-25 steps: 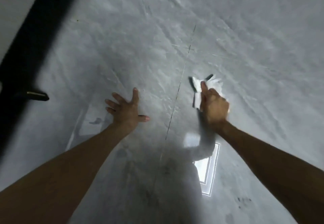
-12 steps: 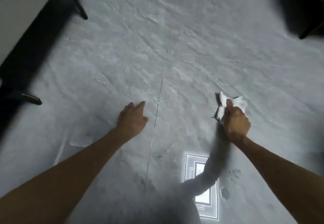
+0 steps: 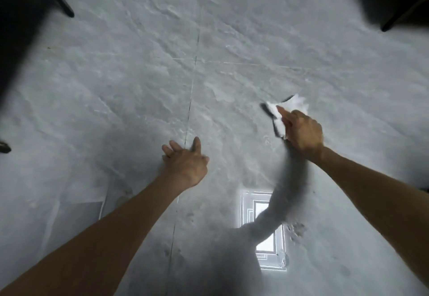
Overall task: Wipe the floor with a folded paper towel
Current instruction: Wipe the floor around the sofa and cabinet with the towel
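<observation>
My right hand [image 3: 304,133] has slid forward, fingers clenched round the crumpled white paper towel [image 3: 294,105], left hand [image 3: 185,163] splayed on the glossy grey floor [image 3: 139,75]; dragging could pull it unfolded.

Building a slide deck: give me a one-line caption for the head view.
Right hand grips a paper towel against the grey floor; left hand rests open nearby.

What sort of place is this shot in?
Probably an indoor room, home or office: a glossy gray marble-look tile floor with a thin grout line, a rectangular light reflection in it, and dark furniture legs at the far edges.
</observation>
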### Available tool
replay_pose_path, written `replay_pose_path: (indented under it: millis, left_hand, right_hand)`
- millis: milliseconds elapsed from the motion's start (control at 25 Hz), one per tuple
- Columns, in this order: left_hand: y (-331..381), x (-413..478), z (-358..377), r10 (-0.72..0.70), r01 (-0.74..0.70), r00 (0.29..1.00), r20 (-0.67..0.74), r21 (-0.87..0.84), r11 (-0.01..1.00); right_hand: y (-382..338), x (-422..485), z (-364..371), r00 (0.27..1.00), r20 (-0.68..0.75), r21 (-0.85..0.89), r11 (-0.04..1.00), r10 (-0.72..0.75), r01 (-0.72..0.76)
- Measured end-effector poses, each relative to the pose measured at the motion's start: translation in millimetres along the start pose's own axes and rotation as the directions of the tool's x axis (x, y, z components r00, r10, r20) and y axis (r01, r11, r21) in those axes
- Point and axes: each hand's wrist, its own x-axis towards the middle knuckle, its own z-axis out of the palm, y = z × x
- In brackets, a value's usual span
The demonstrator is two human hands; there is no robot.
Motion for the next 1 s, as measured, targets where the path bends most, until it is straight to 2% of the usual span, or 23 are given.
replay_pose_path:
  millis: [40,80,120,240,280,360,400,440,480,520,560,600,640,680,720,760,800,840,880,920,960,1000]
  left_hand:
    - [1.6,1.0,0.7,-0.004,0.004,1.0,-0.001,0.019,1.0]
    - [2.7,1.8,1.6,-0.005,0.005,1.0,-0.004,0.032,0.999]
    - [3.0,2.8,2.1,-0.005,0.005,1.0,-0.009,0.042,0.999]
    - [3.6,0.7,6.8,-0.017,0.019,0.999,-0.029,0.073,0.997]
    - [5.6,-1.4,9.1,-0.022,0.025,0.999,-0.04,0.088,0.996]
    - [12.9,-4.3,8.8,-0.05,0.057,0.997,-0.063,0.098,0.994]
    - [16.1,-4.4,8.7,-0.059,0.067,0.994,-0.087,0.092,0.994]
    - [20.5,-5.2,9.5,-0.037,0.047,0.993,-0.113,0.083,0.995]
    - [30.9,-9.6,12.6,0.026,-0.016,0.991,-0.131,0.08,0.997]
    - [45.3,-16.3,19.1,0.115,-0.103,0.983,-0.145,0.084,0.991]
    - [59.7,-22.6,25.7,0.193,-0.181,0.969,-0.151,0.091,0.979]
    - [72.5,-28.8,33.4,0.232,-0.22,0.962,-0.143,0.094,0.971]
    - [83.6,-33.0,41.3,0.236,-0.225,0.964,-0.122,0.097,0.97]
    - [94.5,-33.3,47.4,0.225,-0.215,0.969,-0.098,0.106,0.971]
    - [104.0,-32.5,51.9,0.208,-0.2,0.976,-0.068,0.118,0.973]
    - [110.6,-30.0,53.8,0.193,-0.187,0.98,-0.039,0.13,0.974]
    - [113.4,-26.4,54.6,0.181,-0.176,0.983,-0.022,0.145,0.974]
    - [113.9,-22.4,54.8,0.174,-0.169,0.985,-0.017,0.16,0.972]
    - [114.2,-19.9,54.3,0.176,-0.172,0.984,-0.009,0.165,0.971]
    - [114.6,-19.5,54.3,0.181,-0.179,0.984,0.005,0.16,0.971]
    - [115.0,-19.0,53.1,0.184,-0.185,0.983,0.023,0.156,0.97]
    - [114.4,-18.3,50.9,0.178,-0.182,0.983,0.038,0.157,0.971]
  right_hand:
    - [6.2,3.0,2.3,0.989,-0.046,0.086,0.986,0.144,-0.14]
    - [3.1,-0.7,4.9,0.979,-0.087,0.114,0.978,0.185,-0.174]
    - [-1.1,-8.2,7.7,0.982,-0.113,0.103,0.985,0.149,-0.138]
    - [-1.2,-63.3,8.2,0.987,-0.077,0.061,0.987,-0.142,0.147]
    - [4.6,-91.7,11.1,0.955,-0.032,0.048,0.954,-0.296,0.297]
    - [25.3,-147.8,11.0,0.822,0.137,0.027,0.832,-0.553,0.555]
    - [42.4,-158.1,7.3,0.757,0.164,0.035,0.771,-0.632,0.636]
    - [59.8,-157.8,6.1,0.747,0.15,0.011,0.757,-0.647,0.653]
    - [76.4,-152.9,3.1,0.818,0.136,-0.059,0.82,-0.559,0.57]
    - [90.2,-146.0,-3.5,0.934,0.093,-0.109,0.929,-0.345,0.354]
    - [101.3,-134.5,-10.8,0.998,0.014,-0.096,0.993,-0.066,0.067]
    - [105.9,-123.1,-15.7,0.969,-0.06,-0.011,0.971,0.239,-0.24]
    - [98.9,-116.0,-14.3,0.864,-0.087,0.092,0.868,0.496,-0.489]
    - [82.9,-111.7,-8.8,0.796,-0.109,0.143,0.802,0.596,-0.58]
    - [62.4,-113.4,-1.5,0.819,-0.142,0.133,0.83,0.556,-0.541]
    - [40.2,-120.5,5.9,0.899,-0.143,0.128,0.909,0.413,-0.397]
    - [18.3,-135.2,10.3,0.98,-0.093,0.13,0.978,0.176,-0.163]
    - [7.9,-151.9,15.5,0.994,-0.023,0.111,0.988,-0.106,0.108]
    - [16.8,-155.8,14.2,0.94,0.056,0.066,0.941,-0.337,0.333]
    - [35.5,-148.8,7.3,0.894,0.115,0.01,0.901,-0.432,0.434]
    - [54.4,-133.7,-0.2,0.93,0.119,-0.058,0.932,-0.348,0.357]
    - [71.8,-114.6,-9.6,0.995,0.036,-0.047,0.994,-0.093,0.094]
